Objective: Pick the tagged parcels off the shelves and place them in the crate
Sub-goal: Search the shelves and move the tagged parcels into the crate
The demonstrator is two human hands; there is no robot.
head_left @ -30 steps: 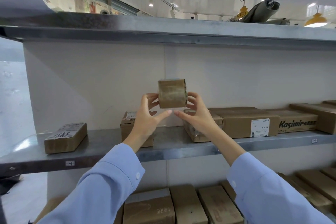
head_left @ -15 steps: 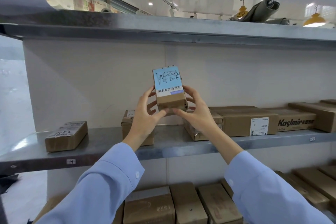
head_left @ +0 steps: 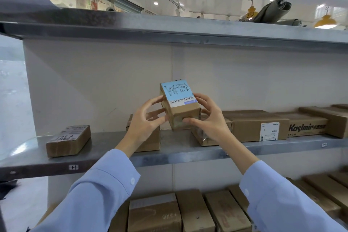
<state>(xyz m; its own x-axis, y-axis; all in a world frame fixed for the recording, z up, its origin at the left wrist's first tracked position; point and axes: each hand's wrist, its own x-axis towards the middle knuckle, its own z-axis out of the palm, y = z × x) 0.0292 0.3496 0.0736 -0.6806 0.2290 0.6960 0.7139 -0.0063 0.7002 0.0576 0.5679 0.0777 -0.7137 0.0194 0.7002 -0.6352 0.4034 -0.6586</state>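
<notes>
A small brown cardboard parcel (head_left: 180, 107) with a light blue label, black scribbled marks and a barcode is held up in front of the middle shelf (head_left: 178, 154). My left hand (head_left: 145, 124) grips its left side with curled fingers. My right hand (head_left: 209, 118) grips its right side, thumb across the lower front face. The labelled face tilts up toward me. No crate shows in this view.
Other cardboard boxes sit on the middle shelf: one at the left (head_left: 68, 140), one behind my left hand (head_left: 150, 141), and a row at the right including a "Kasimir" box (head_left: 307, 127). More boxes (head_left: 190, 211) fill the shelf below. A metal upper shelf (head_left: 169, 30) runs overhead.
Both hands have turned the parcel, so its blue labelled face now shows instead of a plain brown side. It has also tilted and come slightly lower toward me.
</notes>
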